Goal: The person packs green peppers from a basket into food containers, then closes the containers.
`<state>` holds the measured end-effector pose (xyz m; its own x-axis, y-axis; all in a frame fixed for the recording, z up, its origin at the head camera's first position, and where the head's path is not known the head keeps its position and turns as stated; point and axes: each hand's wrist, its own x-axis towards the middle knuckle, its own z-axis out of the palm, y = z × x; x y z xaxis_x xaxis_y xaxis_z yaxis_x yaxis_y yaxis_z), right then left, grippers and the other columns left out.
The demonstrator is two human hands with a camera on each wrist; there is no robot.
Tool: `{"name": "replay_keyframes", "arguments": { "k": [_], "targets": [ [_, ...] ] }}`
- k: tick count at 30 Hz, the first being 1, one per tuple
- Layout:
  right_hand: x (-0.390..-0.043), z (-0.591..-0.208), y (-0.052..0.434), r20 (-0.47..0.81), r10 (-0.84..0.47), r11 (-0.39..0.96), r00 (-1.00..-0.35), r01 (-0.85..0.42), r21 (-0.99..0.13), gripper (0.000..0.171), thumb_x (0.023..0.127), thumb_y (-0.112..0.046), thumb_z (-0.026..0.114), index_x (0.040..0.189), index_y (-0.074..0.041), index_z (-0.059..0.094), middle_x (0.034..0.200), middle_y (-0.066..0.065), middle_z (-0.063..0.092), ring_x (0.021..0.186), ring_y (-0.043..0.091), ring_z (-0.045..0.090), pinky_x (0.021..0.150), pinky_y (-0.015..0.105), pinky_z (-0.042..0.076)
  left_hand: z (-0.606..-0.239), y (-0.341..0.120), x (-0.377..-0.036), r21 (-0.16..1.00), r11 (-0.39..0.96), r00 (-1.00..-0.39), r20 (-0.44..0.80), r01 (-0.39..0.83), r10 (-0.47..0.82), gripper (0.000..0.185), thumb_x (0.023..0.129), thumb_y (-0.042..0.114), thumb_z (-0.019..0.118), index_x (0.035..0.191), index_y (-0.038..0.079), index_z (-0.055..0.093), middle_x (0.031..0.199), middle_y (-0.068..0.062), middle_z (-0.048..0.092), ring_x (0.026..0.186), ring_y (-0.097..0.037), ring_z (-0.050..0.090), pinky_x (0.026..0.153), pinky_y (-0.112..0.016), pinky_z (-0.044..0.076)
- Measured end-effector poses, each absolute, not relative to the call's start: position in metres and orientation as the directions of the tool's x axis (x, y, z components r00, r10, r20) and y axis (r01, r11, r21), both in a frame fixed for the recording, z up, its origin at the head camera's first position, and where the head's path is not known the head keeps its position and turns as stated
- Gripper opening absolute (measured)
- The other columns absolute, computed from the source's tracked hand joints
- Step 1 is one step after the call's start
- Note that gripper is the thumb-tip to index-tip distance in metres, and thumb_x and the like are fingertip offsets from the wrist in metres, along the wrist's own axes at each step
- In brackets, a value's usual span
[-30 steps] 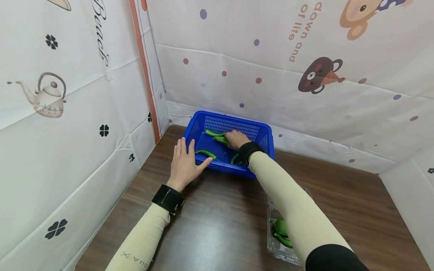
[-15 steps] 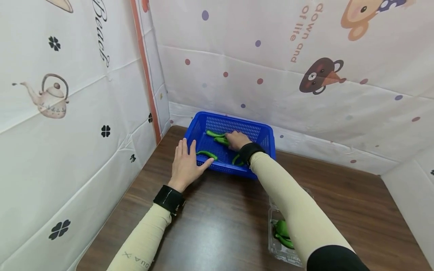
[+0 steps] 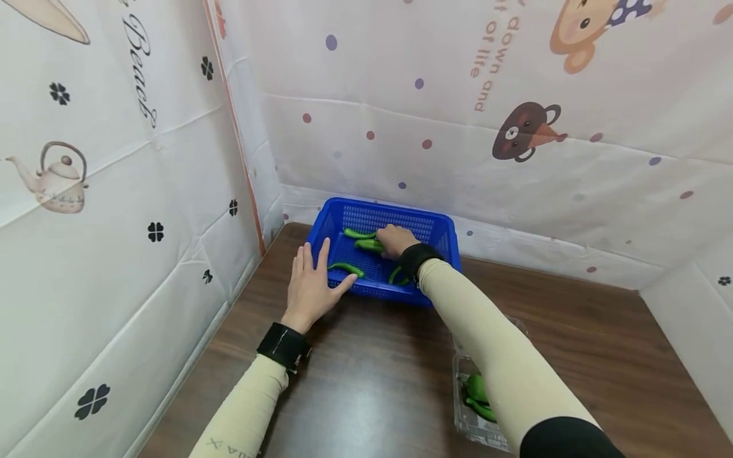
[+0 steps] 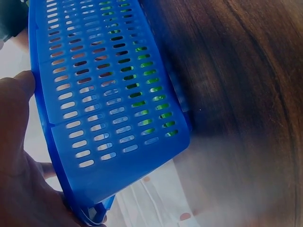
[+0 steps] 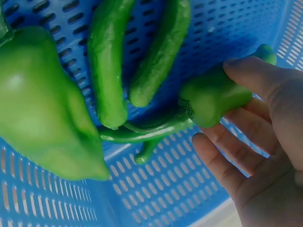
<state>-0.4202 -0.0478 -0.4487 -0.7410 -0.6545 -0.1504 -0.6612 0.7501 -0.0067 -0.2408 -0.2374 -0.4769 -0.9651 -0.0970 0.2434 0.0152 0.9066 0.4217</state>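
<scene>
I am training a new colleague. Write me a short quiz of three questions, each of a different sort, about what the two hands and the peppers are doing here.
1. True or false: the left hand rests with straight fingers against the blue basket.
2. Multiple choice: the right hand has its grip on
A) a green pepper inside the basket
B) the clear plastic tray
C) the basket's rim
3. Fill in: besides the basket, more green peppers lie in the clear plastic ____ on the brown table, near the right arm.

Key
1. True.
2. A: the right wrist view shows fingers and thumb around a green pepper.
3. tray
</scene>
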Motion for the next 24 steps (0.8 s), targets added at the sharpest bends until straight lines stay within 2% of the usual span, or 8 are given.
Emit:
{"name": "replay_keyframes", "arguments": {
  "k": [8,17,21,24],
  "targets": [
    [-0.423,-0.439,-0.058,-0.118,-0.663,0.743,-0.739,-0.669,0.014,0.022,0.09,-0.018,0.082,0.102,-0.008,0.066,0.095,0.009,0.065,0.09,0.027,0.063,0.079,0.045,0.054,-0.478,-0.252,-0.242,0.415,0.91,-0.962,0.256,0.017,-0.099,0.101,0.092,0.073,0.056,0.166,0.018,0.017,0.165,-0.032,0.018,0.154,-0.047,0.012,0.124,-0.059,0.011],
    [-0.422,-0.42,-0.065,-0.044,-0.695,0.717,-0.718,-0.696,0.03,0.021,0.09,-0.022,0.082,0.094,-0.012,0.064,0.085,0.004,0.062,0.081,0.022,0.061,0.07,0.04,0.052,-0.481,-0.273,-0.243,0.413,0.91,-0.953,0.287,0.029,-0.1,0.098,0.092,0.069,0.059,0.165,0.017,0.021,0.163,-0.035,0.019,0.153,-0.05,0.012,0.124,-0.062,0.007],
    [-0.42,-0.412,-0.064,-0.024,-0.696,0.717,-0.718,-0.696,0.023,0.023,0.09,-0.024,0.082,0.1,-0.01,0.067,0.083,0.004,0.06,0.079,0.022,0.059,0.068,0.038,0.047,-0.481,-0.279,-0.246,0.408,0.912,-0.948,0.307,0.05,-0.085,0.096,0.093,0.066,0.062,0.165,0.016,0.023,0.162,-0.036,0.02,0.152,-0.052,0.012,0.123,-0.063,0.006],
    [-0.418,-0.408,-0.064,-0.022,-0.696,0.718,-0.718,-0.696,0.018,0.029,0.091,-0.025,0.082,0.113,-0.01,0.069,0.087,0.004,0.063,0.081,0.021,0.06,0.069,0.038,0.048,-0.481,-0.282,-0.246,0.408,0.91,-0.945,0.318,0.069,-0.071,0.095,0.093,0.064,0.063,0.164,0.015,0.025,0.162,-0.036,0.021,0.152,-0.053,0.012,0.122,-0.065,0.005]
  ]
}}
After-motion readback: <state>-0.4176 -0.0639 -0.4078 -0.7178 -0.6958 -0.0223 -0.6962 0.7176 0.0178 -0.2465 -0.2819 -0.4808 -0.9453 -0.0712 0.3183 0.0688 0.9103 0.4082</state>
